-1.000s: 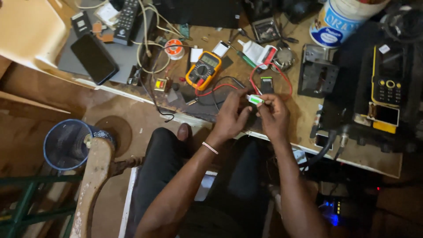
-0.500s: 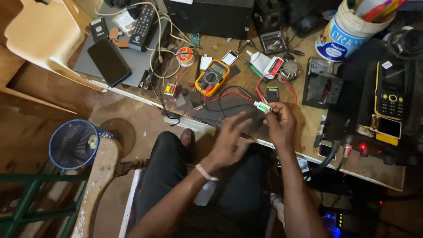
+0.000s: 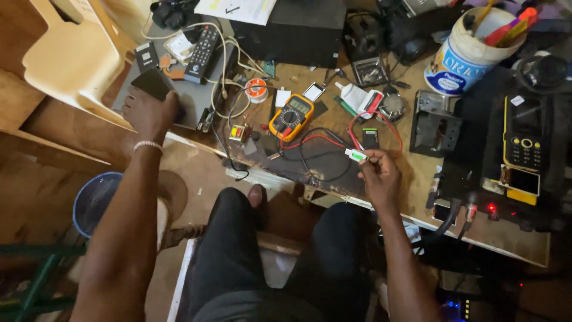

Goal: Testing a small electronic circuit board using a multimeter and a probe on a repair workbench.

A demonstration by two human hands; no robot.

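My right hand [image 3: 380, 177] pinches a small white and green connector piece [image 3: 356, 155] over the cluttered wooden bench [image 3: 417, 179]. Far to the left, my left hand [image 3: 150, 112] rests on a black phone [image 3: 156, 88] lying on a grey slab [image 3: 196, 98]; its fingers curl over the phone's near end. An orange multimeter [image 3: 291, 117] lies between the hands, with red and black leads [image 3: 316, 146] looping toward the right hand. A small black module [image 3: 370, 138] sits just above the right hand.
A remote control [image 3: 201, 53], a solder spool [image 3: 257, 90], a white tube [image 3: 357, 98], a paint bucket holding tools [image 3: 471, 50] and a black and yellow keypad phone [image 3: 523, 149] crowd the bench. A blue bin [image 3: 95, 200] stands on the floor at left.
My left hand has left the connector and swung far left onto the black phone. The right hand keeps the connector near the same spot. The camera view shifted.
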